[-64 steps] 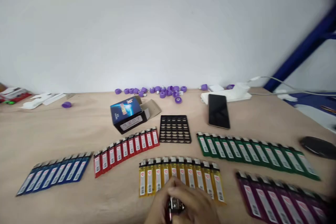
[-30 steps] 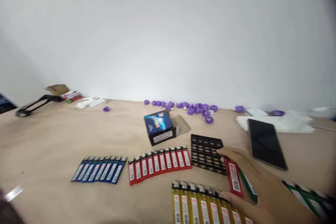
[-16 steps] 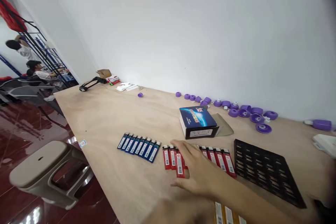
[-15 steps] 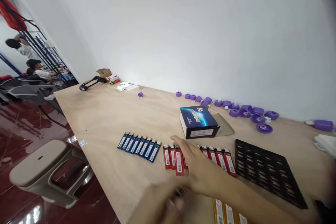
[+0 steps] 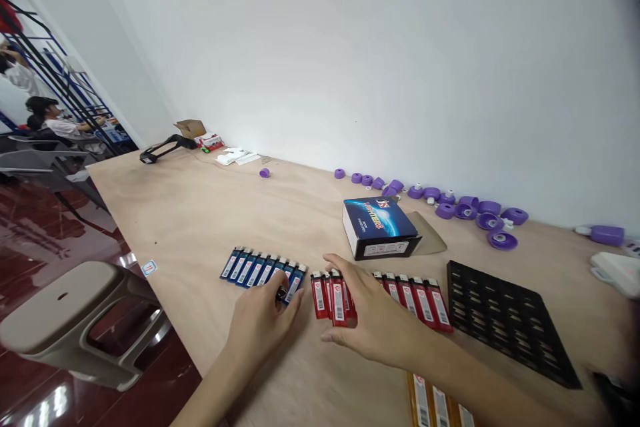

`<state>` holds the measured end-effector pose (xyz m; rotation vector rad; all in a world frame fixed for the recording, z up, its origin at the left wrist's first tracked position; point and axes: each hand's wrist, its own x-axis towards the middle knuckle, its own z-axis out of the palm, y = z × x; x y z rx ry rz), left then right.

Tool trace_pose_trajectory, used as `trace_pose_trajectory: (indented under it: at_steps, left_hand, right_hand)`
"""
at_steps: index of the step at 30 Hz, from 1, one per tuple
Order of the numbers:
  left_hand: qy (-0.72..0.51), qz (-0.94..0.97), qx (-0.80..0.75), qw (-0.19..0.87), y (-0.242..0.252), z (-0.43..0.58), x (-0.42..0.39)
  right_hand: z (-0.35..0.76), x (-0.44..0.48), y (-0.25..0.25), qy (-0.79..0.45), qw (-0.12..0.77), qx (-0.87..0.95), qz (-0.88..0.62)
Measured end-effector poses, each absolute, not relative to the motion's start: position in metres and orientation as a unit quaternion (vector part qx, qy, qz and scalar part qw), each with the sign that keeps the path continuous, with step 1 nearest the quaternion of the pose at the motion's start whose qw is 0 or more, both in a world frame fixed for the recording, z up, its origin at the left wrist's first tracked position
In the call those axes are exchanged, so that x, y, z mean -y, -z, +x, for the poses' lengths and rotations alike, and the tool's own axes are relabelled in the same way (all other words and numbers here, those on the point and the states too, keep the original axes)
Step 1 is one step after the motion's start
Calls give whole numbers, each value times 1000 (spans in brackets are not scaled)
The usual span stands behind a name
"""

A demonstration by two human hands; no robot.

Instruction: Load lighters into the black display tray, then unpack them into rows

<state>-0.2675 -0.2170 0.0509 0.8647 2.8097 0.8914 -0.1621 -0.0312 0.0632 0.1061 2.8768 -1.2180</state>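
Note:
My left hand [image 5: 261, 315] is closed at the right end of a row of blue lighters [image 5: 255, 269], thumb and index finger near the last ones. A small dark thing shows between its fingers, too hidden to name. My right hand [image 5: 373, 310] arches over a row of red lighters [image 5: 407, 295], its thumb and index finger apart beyond the two ends of one red lighter [image 5: 339, 300]. That lighter sits slightly in front of its neighbours; the hand covers the middle of the row. Below my right forearm lie several yellow lighters [image 5: 421, 400], partly hidden.
Behind the red row stands a blue lighter box [image 5: 383, 223] with its flap open to the right. A black slotted tray [image 5: 505, 320] lies at the right. Purple caps [image 5: 467, 208] line the wall. A stool [image 5: 65, 300] stands left of the table [image 5: 195, 227].
My left hand has moved from the blurred lower middle, left and away from me, to the blue lighters. My right hand stays over the red row, its thumb now visible. The view has shifted slightly.

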Motion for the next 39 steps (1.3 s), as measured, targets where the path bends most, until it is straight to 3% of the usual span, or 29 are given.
trace_pose_trajectory:
  at_steps: [9, 15, 23, 39]
  left_hand:
    - [-217, 324, -919, 60, -52, -262, 206]
    - [-139, 296, -944, 34, -47, -277, 204]
    - [-53, 352, -932, 74, -58, -297, 189]
    - [-31, 339, -937, 83, -62, -309, 196]
  right_hand:
    - [-164, 34, -60, 298, -46, -954, -3]
    - [-179, 42, -53, 284, -30, -958, -33]
    - [-191, 48, -51, 276, -25, -960, -30]
    - [-217, 60, -33, 246, -37, -967, -53]
